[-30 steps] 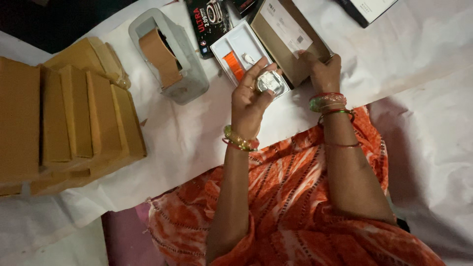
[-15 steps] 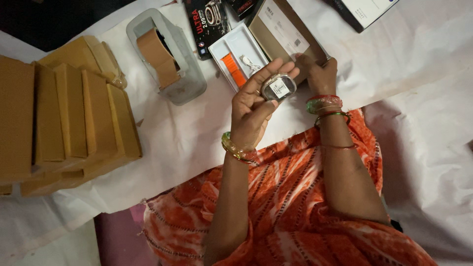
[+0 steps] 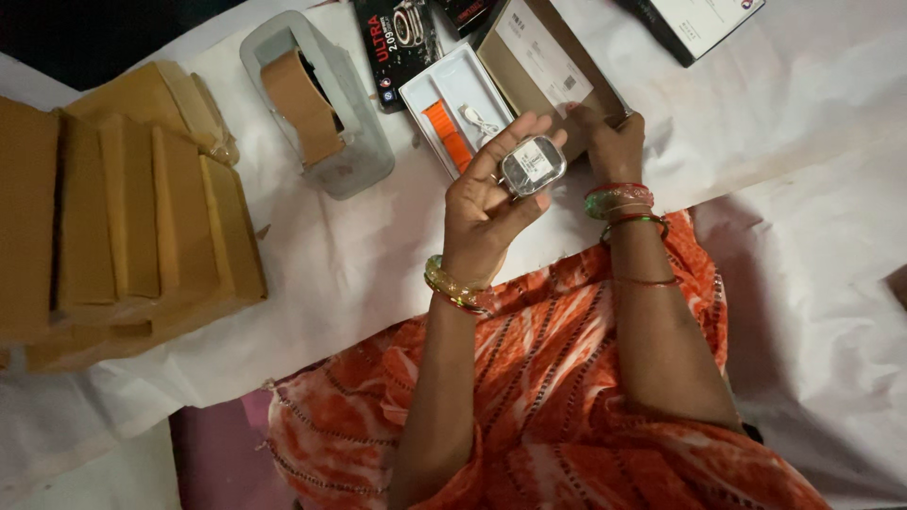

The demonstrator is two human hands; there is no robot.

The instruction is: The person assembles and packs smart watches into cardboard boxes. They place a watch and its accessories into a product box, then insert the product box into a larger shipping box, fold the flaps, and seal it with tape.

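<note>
Silver watch case [image 3: 532, 165] | pinched by left hand [image 3: 484, 212] fingers | right hand [image 3: 612, 144] on box [image 3: 557, 66]

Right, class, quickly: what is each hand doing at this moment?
Left hand: closed around a silver watch body, held up.
Right hand: fingers resting on the open brown box; firm grip cannot be told.

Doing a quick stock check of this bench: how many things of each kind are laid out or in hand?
Brown cardboard boxes: 5
Tape dispenser: 1
White tray holding the orange strap: 1
Watch body in left hand: 1
Open box under right hand: 1
Total: 9
</note>
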